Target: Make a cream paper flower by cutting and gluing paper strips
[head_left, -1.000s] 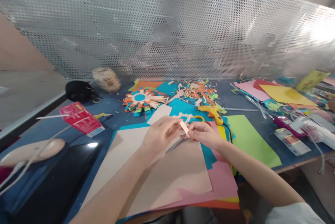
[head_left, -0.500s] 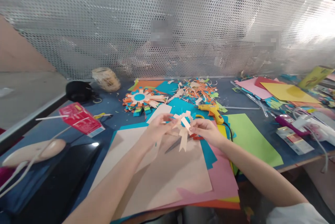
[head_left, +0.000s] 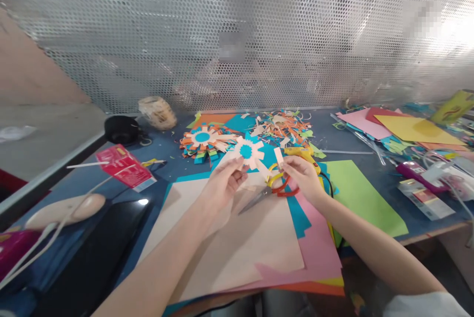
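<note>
My left hand is closed on a paper rosette, which has a blue centre, cream petals around it and a cream tail hanging to the right. A small cream paper strip is pinched upright in my right hand, apart from the rosette. Below my hands, scissors with red and yellow handles lie on a large cream sheet, blades pointing left. Just behind my right hand is a yellow glue gun, partly hidden by it. Finished-looking rosettes are piled behind my left hand.
Paper scraps heap at the back against a perforated metal screen. A green sheet lies right, with coloured sheets beyond. At left are a red drink carton, a black phone-like slab and a black round object.
My hands have drawn apart. The rosette has swung up and left with my left hand, while my right hand has moved right with the strip. The scissors are more exposed.
</note>
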Demonstrator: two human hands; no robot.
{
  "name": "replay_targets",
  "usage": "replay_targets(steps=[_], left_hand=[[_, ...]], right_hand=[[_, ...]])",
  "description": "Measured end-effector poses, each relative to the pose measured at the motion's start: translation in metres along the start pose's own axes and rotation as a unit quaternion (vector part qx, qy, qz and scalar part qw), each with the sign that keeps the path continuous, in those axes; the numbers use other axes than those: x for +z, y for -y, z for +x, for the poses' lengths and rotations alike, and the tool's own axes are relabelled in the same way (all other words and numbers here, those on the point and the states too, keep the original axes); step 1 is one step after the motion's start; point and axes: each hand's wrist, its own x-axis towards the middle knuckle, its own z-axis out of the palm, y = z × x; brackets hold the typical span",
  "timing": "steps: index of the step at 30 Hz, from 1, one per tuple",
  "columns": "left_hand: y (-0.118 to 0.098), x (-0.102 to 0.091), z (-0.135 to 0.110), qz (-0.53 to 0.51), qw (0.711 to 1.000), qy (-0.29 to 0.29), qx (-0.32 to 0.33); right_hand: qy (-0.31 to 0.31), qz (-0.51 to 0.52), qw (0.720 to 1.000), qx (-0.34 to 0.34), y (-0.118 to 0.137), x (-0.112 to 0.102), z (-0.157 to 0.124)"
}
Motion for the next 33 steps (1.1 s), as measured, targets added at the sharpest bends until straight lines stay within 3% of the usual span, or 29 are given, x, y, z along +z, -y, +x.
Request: replay_targets(steps=[4, 9, 17, 26, 33], left_hand=[[0.005, 0.009, -0.006, -0.061, 0.998, -0.017, -0.018], [0.012, 0.016, -0.017, -0.056, 0.998, 0.012, -0.030], [0.019, 0.016, -0.019, -0.030, 0.999, 0.019, 0.020], [0.017, 0.017, -0.018, -0.017, 0.997, 0.014, 0.072], [0.018, 0.010, -0.013, 0.092, 0.984, 0.015, 0.151]], right_hand=[[0.000, -0.076, 0.997, 0.024, -0.006, 0.006, -0.001], [0.060, -0.040, 0.992, 0.100, 0.002, 0.020, -0.012], [0.061, -0.025, 0.992, 0.104, 0.006, 0.022, -0.014], [0.100, -0.047, 0.990, 0.085, 0.005, 0.021, -0.017], [0.064, -0.111, 0.991, -0.030, 0.003, 0.007, -0.008]])
